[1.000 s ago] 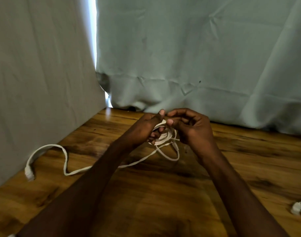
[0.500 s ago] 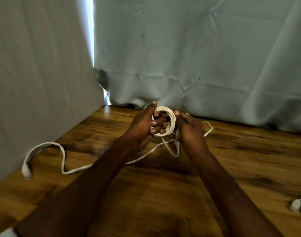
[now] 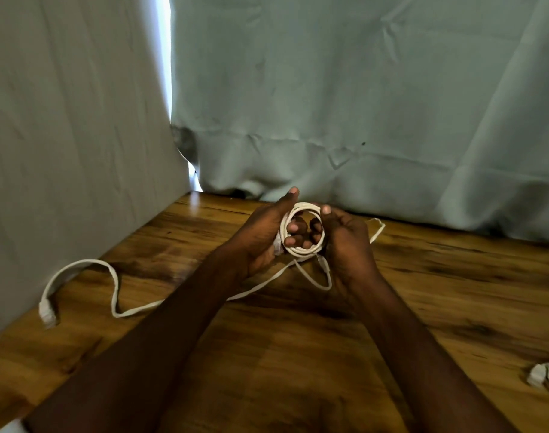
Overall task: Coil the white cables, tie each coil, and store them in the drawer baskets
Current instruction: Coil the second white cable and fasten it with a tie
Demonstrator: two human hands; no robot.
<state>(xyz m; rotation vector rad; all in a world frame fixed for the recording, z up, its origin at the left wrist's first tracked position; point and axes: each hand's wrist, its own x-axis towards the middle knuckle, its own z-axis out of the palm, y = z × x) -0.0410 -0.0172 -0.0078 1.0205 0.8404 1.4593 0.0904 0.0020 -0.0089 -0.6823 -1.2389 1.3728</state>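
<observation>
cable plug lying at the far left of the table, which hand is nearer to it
Left. The left hand grips the coil on the plug's side; the right hand sits beyond the coil.

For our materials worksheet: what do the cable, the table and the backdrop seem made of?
Cable: white, smooth, probably plastic-sheathed; it bends into loops.
Table: wood or wood-look laminate, glossy; brown grain and a window glare.
Backdrop: pale cloth, matte; creases and folds.

Far right of the right hand [image 3: 348, 242], a second white cable [image 3: 547, 378] is cut by the picture's edge. Behind that hand, a cable loop [image 3: 377, 229] is partly hidden.
</observation>
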